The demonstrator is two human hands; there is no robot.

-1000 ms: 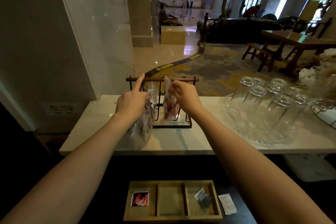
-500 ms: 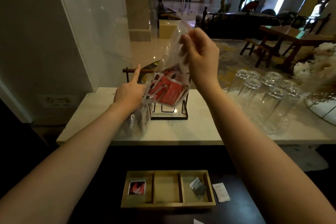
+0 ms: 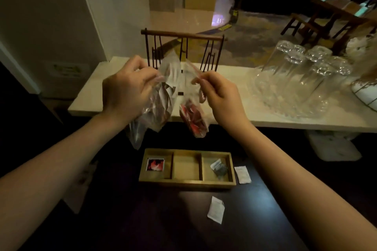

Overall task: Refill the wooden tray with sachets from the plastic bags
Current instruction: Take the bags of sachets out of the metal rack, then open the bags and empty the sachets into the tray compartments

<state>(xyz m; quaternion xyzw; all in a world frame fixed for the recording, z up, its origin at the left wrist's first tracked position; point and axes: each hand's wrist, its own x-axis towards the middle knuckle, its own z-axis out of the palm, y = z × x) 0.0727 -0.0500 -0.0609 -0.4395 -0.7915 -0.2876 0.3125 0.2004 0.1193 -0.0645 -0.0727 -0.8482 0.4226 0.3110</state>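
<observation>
Gripping a clear plastic bag of pale sachets (image 3: 157, 106), the left hand (image 3: 126, 93) has its fingers curled round the bag's top, while the right hand (image 3: 220, 98) pinches the top of a second bag holding red sachets (image 3: 192, 120). Both bags hang above the dark counter (image 3: 142, 220), over the three-compartment wooden tray (image 3: 186, 184), which holds one red sachet (image 3: 155, 164) in its left compartment and a grey sachet (image 3: 218, 168) in its right.

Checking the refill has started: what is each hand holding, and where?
Left hand grips a clear bag near its top. Right hand pinches the red-sachet bag at its top edge.
</observation>
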